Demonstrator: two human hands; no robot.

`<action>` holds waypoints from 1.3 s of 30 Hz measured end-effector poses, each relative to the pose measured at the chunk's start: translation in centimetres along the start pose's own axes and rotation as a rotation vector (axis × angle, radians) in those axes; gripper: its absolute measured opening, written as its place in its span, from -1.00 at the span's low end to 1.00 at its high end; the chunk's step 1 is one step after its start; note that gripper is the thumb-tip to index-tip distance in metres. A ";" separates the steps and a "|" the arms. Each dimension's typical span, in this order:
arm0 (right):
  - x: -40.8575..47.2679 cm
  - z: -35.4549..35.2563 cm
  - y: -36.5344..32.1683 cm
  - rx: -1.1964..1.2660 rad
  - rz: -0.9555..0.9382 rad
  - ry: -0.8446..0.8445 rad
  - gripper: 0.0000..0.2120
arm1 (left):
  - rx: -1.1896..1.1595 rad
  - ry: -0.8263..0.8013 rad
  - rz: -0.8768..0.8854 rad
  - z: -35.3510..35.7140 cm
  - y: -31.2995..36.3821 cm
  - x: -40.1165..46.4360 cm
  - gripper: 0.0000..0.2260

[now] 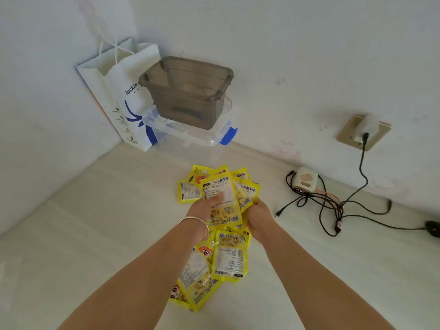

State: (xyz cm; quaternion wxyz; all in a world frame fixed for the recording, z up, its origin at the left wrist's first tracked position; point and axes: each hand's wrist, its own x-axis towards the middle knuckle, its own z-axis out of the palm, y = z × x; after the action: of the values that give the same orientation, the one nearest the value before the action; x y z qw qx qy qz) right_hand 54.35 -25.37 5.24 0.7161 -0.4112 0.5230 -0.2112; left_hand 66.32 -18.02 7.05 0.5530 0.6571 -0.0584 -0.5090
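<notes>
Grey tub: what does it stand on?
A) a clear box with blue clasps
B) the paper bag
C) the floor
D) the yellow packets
A: the grey tub sits on the lid of the clear box, off the floor.

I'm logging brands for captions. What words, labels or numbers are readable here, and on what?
"luckin": on the white paper bag; what follows is hidden behind the grey bin.
Small print lower on that bag: too small to read.
On the yellow packets, gripped by the left hand and right hand and lying beneath: print and barcodes blurred, unreadable.
On the white device by the cables: pink label, unreadable.
</notes>
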 end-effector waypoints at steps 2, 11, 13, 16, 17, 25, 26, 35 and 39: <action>-1.5 -2.6 0.3 0.055 -0.028 0.049 -0.67 | 0.047 -0.070 -0.008 1.3 -0.6 -0.4 -0.89; -10.8 -15.0 5.2 0.373 -0.119 0.352 -0.76 | 0.502 -0.376 0.045 10.5 -6.5 -4.6 -0.59; -13.0 -17.6 6.6 0.434 -0.133 0.430 -0.77 | 0.530 -0.478 0.044 13.2 -8.0 -6.3 -0.73; -16.7 -21.8 8.6 0.537 -0.161 0.552 -0.83 | 0.540 -0.591 0.026 17.4 -10.4 -9.4 -0.91; -18.1 -23.4 9.5 0.566 -0.174 0.589 -0.85 | 0.556 -0.627 0.014 18.8 -11.4 -10.6 -0.91; -30.9 -37.4 16.1 0.785 -0.232 0.842 -0.82 | 0.710 -0.897 -0.053 31.9 -21.8 -21.7 -0.94; -32.4 -39.2 17.2 0.787 -0.225 0.874 -0.78 | 0.725 -0.922 -0.073 33.4 -23.5 -23.2 -0.94; -42.4 -50.9 26.8 0.844 -0.083 1.073 -0.46 | 0.897 -1.008 -0.179 42.2 -38.4 -33.1 -0.81; -43.6 -53.5 30.4 0.881 -0.021 1.105 -0.61 | 1.004 -1.041 -0.225 44.5 -42.7 -34.4 -0.87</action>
State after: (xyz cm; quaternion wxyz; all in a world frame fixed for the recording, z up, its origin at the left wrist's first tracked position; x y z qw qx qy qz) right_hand -14.80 4.31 -0.46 0.4436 0.0795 0.6718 -0.5879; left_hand -3.46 -9.43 0.06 0.0303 0.5065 -0.4718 -0.7210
